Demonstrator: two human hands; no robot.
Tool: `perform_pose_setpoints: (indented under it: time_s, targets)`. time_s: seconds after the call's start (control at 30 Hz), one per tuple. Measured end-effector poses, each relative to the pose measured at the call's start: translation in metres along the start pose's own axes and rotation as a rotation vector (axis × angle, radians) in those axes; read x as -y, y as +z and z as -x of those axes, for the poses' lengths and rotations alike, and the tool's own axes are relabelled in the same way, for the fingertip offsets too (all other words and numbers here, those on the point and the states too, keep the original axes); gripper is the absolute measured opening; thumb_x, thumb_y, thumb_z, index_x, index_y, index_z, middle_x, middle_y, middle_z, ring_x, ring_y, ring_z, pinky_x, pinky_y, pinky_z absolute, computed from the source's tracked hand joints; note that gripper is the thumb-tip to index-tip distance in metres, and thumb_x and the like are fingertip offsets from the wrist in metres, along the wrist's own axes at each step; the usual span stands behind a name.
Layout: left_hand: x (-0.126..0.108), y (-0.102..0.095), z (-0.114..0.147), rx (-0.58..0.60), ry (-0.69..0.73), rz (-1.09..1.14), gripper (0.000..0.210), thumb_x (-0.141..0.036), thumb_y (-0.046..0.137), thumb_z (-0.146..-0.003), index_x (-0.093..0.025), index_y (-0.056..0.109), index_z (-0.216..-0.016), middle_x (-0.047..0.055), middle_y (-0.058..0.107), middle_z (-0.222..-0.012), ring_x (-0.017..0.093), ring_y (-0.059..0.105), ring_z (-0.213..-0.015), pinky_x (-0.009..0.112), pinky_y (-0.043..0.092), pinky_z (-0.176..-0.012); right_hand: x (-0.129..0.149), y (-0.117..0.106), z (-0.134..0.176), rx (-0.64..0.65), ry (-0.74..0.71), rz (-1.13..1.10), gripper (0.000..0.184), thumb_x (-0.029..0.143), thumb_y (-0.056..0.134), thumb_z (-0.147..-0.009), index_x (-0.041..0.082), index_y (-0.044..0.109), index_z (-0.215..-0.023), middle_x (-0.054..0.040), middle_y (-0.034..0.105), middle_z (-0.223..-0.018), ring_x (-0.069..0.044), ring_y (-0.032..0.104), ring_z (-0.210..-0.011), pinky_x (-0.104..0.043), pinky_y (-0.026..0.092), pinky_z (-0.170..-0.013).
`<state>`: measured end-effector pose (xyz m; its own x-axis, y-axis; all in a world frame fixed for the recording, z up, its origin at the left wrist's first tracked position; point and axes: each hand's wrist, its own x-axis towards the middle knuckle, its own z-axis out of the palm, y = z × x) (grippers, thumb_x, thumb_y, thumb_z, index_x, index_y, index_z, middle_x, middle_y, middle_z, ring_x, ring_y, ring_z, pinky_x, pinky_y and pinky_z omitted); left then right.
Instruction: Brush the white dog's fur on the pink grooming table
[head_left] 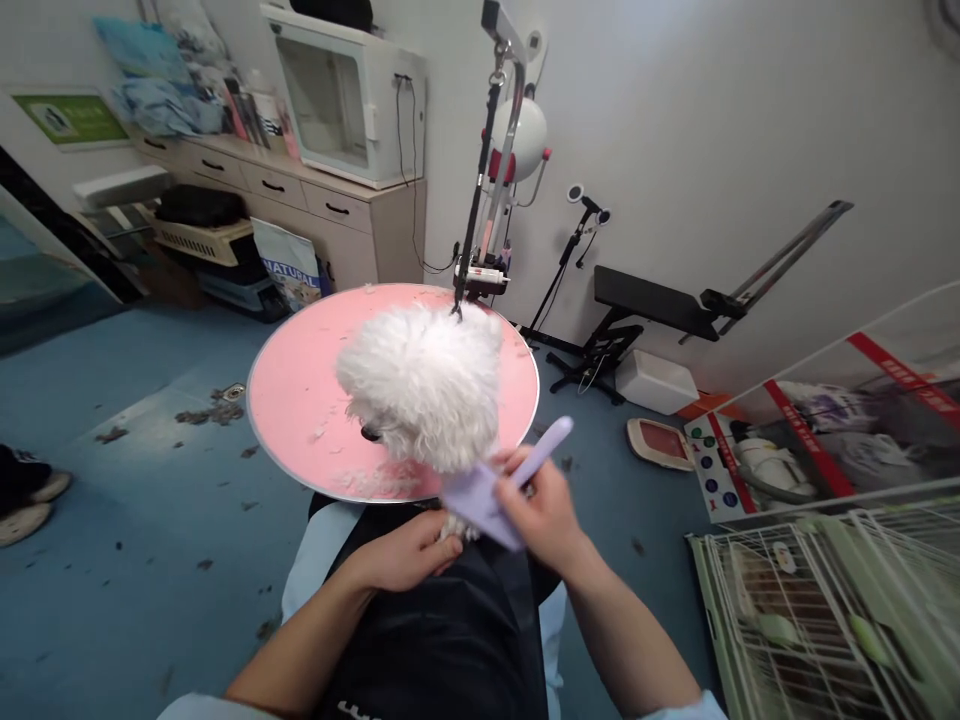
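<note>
A fluffy white dog (427, 380) is on a round pink grooming table (289, 400), its head toward me. A black strap (476, 190) runs from the metal grooming arm (516, 110) down to the dog. In my right hand (544, 515) is a lilac slicker brush (480, 503), its handle pointing up and right and its head below the dog's fur. My left hand (411, 552) is closed around a curly white paw (457, 528) at the table's near edge, just left of the brush. The bristle side of the brush is hidden.
Loose white fur (375, 482) lies on the table; dark clumps of hair (210, 412) are on the blue floor. White wire cages (810, 610) stand at right, a folding black table (652, 305) by the wall. A white cabinet dryer (337, 100) sits on drawers. Someone's shoes (26, 520) show at left.
</note>
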<state>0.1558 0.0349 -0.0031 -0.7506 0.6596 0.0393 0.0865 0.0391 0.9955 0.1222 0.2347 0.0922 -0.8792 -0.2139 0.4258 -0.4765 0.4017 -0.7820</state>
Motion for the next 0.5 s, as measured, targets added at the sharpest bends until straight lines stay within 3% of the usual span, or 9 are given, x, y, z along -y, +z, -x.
perform_pose_setpoints:
  time_s: [0.1, 0.13, 0.23, 0.27, 0.37, 0.4, 0.5]
  targets:
    - [-0.005, -0.010, 0.002, 0.114, 0.024, -0.010, 0.047, -0.055, 0.037, -0.091, -0.016, 0.051, -0.070, -0.002, 0.044, -0.055, 0.010, 0.038, -0.052, 0.023, 0.033, -0.052, -0.001, 0.000, 0.001, -0.361, -0.036, 0.016, 0.012, 0.024, 0.058, -0.079, 0.022, 0.049, -0.086, -0.0055, 0.063, -0.093, -0.019, 0.062, -0.083, -0.034, 0.051, -0.073]
    - [-0.008, -0.013, 0.002, 0.159, 0.019, -0.013, 0.048, -0.055, 0.037, -0.091, -0.016, 0.052, -0.068, -0.001, 0.046, -0.055, 0.010, 0.041, -0.053, 0.024, 0.034, -0.054, -0.001, 0.000, 0.002, -0.329, -0.057, -0.008, 0.013, 0.024, 0.059, -0.078, 0.022, 0.049, -0.087, -0.0054, 0.063, -0.093, -0.020, 0.061, -0.085, -0.035, 0.050, -0.075]
    - [-0.014, -0.019, 0.003, 0.249, -0.017, 0.039, 0.045, -0.054, 0.040, -0.090, -0.015, 0.057, -0.076, 0.000, 0.051, -0.058, 0.012, 0.045, -0.055, 0.024, 0.037, -0.055, -0.001, 0.002, 0.007, 0.065, -0.035, -0.079, 0.013, 0.023, 0.060, -0.077, 0.021, 0.053, -0.088, -0.0055, 0.065, -0.093, -0.019, 0.062, -0.081, -0.032, 0.051, -0.071]
    - [-0.015, -0.020, 0.002, 0.252, -0.024, 0.059, 0.044, -0.055, 0.041, -0.089, -0.015, 0.059, -0.083, -0.001, 0.051, -0.057, 0.012, 0.045, -0.054, 0.024, 0.037, -0.055, -0.001, 0.003, 0.008, 0.063, -0.014, -0.073, 0.012, 0.023, 0.060, -0.078, 0.021, 0.053, -0.087, -0.0059, 0.065, -0.094, -0.019, 0.062, -0.081, -0.032, 0.051, -0.070]
    - [-0.014, -0.023, 0.002, 0.270, -0.018, 0.105, 0.049, -0.059, 0.040, -0.088, -0.015, 0.060, -0.091, -0.003, 0.050, -0.052, 0.011, 0.045, -0.051, 0.023, 0.038, -0.055, -0.003, 0.006, 0.009, -0.287, -0.014, -0.088, 0.010, 0.022, 0.058, -0.080, 0.022, 0.050, -0.087, -0.0056, 0.063, -0.096, -0.018, 0.061, -0.084, -0.032, 0.050, -0.072]
    - [-0.013, -0.023, 0.001, 0.294, -0.029, 0.119, 0.050, -0.060, 0.040, -0.087, -0.015, 0.060, -0.086, -0.002, 0.051, -0.052, 0.011, 0.047, -0.051, 0.023, 0.039, -0.056, -0.003, 0.007, 0.009, -0.265, -0.021, -0.109, 0.011, 0.022, 0.058, -0.080, 0.022, 0.050, -0.088, -0.0052, 0.063, -0.095, -0.019, 0.061, -0.084, -0.033, 0.050, -0.073]
    - [-0.007, -0.022, 0.001, 0.332, -0.075, 0.223, 0.050, -0.062, 0.044, -0.085, -0.015, 0.058, -0.077, -0.001, 0.053, -0.050, 0.011, 0.047, -0.046, 0.023, 0.037, -0.050, -0.003, 0.008, 0.007, 0.056, -0.009, -0.121, 0.010, 0.022, 0.058, -0.080, 0.021, 0.053, -0.089, -0.0047, 0.064, -0.091, -0.018, 0.062, -0.080, -0.032, 0.051, -0.071]
